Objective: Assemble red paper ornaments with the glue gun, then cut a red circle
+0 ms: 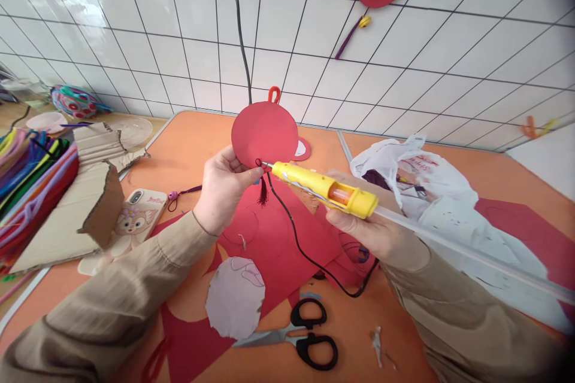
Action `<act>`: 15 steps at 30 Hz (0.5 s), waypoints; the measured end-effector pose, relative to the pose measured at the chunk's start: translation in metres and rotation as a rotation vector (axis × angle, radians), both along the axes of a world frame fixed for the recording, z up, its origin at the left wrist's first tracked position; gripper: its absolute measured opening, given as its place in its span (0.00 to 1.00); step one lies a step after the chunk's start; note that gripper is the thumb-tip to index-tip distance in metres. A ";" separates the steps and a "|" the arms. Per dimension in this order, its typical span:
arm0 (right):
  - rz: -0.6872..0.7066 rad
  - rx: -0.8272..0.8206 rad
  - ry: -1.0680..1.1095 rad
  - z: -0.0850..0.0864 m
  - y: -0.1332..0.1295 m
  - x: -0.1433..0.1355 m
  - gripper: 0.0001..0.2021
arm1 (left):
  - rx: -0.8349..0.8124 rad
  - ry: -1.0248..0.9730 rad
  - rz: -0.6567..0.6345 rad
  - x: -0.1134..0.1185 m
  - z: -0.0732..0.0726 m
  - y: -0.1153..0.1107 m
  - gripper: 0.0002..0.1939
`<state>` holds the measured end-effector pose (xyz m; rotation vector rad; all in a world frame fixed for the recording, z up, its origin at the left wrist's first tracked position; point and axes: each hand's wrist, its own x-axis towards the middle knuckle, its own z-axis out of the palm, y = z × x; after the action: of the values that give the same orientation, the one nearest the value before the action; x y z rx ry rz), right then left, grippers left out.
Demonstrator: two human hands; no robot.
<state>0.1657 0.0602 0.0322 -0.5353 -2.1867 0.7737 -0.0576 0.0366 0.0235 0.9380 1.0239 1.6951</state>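
Observation:
My left hand (225, 187) grips the lower edge of a red paper disc (265, 128) by its fingers and thumb. A small orange loop (274, 94) sticks up from the disc's top. At the bottom edge hangs a dark red tassel (263, 192), its cord loop lying against the disc. My right hand (377, 233) is closed round a yellow hot glue gun (314, 184), with a long clear glue stick (449, 242) running out of its back. The gun's metal nozzle is at the tassel's cord loop; whether it touches, I cannot tell.
Black-handled scissors (294, 335) lie in front, beside a round grey paper piece (236, 298). Red paper sheets (278, 239) spread beneath my hands. Cardboard (74, 209), a phone (140, 215) and coloured pipe cleaners (33, 191) sit left. A white plastic bag (417, 167) stands right; the tiled wall rises behind.

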 end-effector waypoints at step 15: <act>-0.070 0.160 -0.110 0.007 -0.004 -0.005 0.12 | 0.038 0.044 0.018 0.001 0.002 0.000 0.14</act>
<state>0.1612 0.0566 0.0391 -0.5817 -2.2936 0.5380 -0.0571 0.0362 0.0258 0.9976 1.0354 1.7204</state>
